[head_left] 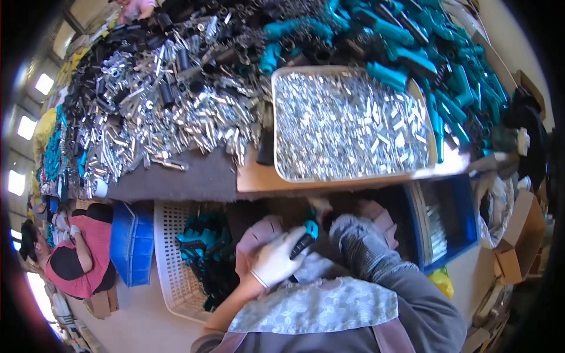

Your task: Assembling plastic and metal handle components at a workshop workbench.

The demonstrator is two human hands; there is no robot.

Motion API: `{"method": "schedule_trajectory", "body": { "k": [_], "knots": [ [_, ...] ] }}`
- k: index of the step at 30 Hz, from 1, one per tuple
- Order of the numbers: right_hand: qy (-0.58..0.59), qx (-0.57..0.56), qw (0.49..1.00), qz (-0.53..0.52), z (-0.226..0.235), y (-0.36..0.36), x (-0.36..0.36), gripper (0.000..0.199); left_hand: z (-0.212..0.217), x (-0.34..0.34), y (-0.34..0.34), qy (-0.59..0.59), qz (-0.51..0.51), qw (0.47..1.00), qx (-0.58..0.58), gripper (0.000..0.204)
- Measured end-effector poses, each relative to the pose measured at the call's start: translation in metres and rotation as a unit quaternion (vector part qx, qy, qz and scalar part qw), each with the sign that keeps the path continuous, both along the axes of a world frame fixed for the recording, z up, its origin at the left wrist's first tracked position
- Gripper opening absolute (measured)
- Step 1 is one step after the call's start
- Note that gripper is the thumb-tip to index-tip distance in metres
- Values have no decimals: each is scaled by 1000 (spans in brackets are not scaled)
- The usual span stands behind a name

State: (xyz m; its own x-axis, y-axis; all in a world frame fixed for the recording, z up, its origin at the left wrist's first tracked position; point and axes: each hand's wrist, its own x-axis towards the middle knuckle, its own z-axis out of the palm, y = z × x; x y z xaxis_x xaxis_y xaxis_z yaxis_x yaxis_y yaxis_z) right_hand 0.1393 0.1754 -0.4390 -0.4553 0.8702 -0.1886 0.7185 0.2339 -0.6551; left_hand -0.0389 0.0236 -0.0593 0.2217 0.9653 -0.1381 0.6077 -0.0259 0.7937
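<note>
My left hand (276,259), in a white glove, is wrapped round a teal-and-black plastic handle (302,240) over my lap. The handle is tilted, with its teal end pointing away from me. Just beyond that end, my right hand (321,207) shows only in part, below the table edge. Its fingers are blurred and in shadow, so what they hold cannot be made out. A grey checked sleeve (360,240) covers the right forearm. Left of my lap, a white perforated basket (170,259) contains several teal-and-black handles (203,238).
On the table (176,188) are a heap of shiny metal tubes (170,117), a white tray (347,176) of small metal pieces, and piled teal handles (400,41). Blue crates (132,244) flank me, and a cardboard box (521,241) stands right. A co-worker in red (88,247) sits left.
</note>
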Motion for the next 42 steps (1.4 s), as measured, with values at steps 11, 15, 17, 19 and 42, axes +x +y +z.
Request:
{"method": "schedule_trajectory", "body": {
  "k": [11,15,17,19,42],
  "knots": [
    [26,15,986,167,21,46,-76,23,-66,-11,-11,97,25,994,-34,50],
    [15,20,980,197,0,68,-76,26,-64,-9,-4,78,9,995,-65,49],
    [6,18,978,207,-11,73,-71,27,-60,-10,-1,76,16,995,-58,49],
    [-5,12,976,218,-17,72,-65,28,-59,-10,-2,72,24,996,-54,49],
    [190,26,964,-181,159,-51,-27,28,-132,49,31,130,85,986,-57,33]
  ]
}}
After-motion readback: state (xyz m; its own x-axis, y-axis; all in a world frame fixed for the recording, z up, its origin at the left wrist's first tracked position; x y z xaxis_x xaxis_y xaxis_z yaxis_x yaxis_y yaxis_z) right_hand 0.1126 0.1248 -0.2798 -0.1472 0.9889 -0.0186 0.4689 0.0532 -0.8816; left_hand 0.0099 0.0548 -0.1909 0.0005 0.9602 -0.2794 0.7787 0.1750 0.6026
